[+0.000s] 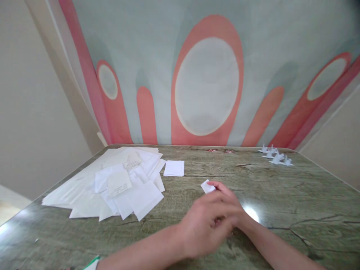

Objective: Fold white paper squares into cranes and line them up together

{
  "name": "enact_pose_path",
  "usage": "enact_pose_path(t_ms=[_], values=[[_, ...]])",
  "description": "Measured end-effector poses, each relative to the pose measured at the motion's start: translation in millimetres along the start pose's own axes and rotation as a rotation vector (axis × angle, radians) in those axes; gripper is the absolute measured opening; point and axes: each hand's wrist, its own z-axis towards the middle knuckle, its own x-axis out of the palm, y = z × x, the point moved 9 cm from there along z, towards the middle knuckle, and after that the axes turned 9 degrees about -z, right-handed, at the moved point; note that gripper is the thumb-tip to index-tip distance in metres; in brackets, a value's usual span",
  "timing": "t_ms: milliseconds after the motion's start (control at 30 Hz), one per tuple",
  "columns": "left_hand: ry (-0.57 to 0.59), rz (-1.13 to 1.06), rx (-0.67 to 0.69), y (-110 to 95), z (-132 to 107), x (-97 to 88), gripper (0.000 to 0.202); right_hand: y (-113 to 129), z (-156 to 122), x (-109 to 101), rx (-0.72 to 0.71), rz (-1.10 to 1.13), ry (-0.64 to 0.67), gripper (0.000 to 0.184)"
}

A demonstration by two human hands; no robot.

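Right hand [230, 200] pinches a paper scrap [207, 186] at its fingertips, mid-frame; left hand [206, 227] lies over it, fingers curled, grip unclear. Open table [298, 198] at right, paper pile [118, 185] at left.

The paper piece [207, 186] is white, the veined table [295, 202] grey-green, wall [157, 56] coral-arched.

Paper heap [112, 189] crowding the left, small stack [174, 168] beside it, folded figures [276, 155] far right, open tabletop [303, 198] between.
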Motion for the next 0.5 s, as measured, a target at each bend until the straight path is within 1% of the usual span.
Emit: enact_pose_path(t_ms=[67, 100, 167, 233, 333, 400, 500], values=[[0.007, 0.102, 0.073, -3, 16, -19.5, 0.031, 10, 0, -2, -0.051, -0.072, -0.024, 0.031], [0.007, 0.133, 0.091, 0, 21, -28.4, 0.035, 13, 0, -3, -0.057, -0.123, -0.038, 0.030], [0.043, 0.306, 0.124, 13, 27, -37.0, 0.044, 17, 0, -4, -0.064, -0.202, -0.047, 0.030], [0.090, 0.414, 0.124, 31, 28, -38.3, 0.052, 18, 0, -3, -0.068, -0.243, -0.036, 0.031], [0.112, 0.469, 0.132, 49, 23, -37.3, 0.049, 18, 0, -1, -0.097, -0.314, -0.020, 0.030], [0.096, 0.451, 0.151, 52, 21, -38.1, 0.043, 18, 0, 1, -0.117, -0.361, -0.010, 0.030], [0.074, 0.407, 0.183, 52, 21, -40.3, 0.039, 17, 0, 2, -0.136, -0.403, 0.000, 0.029]])
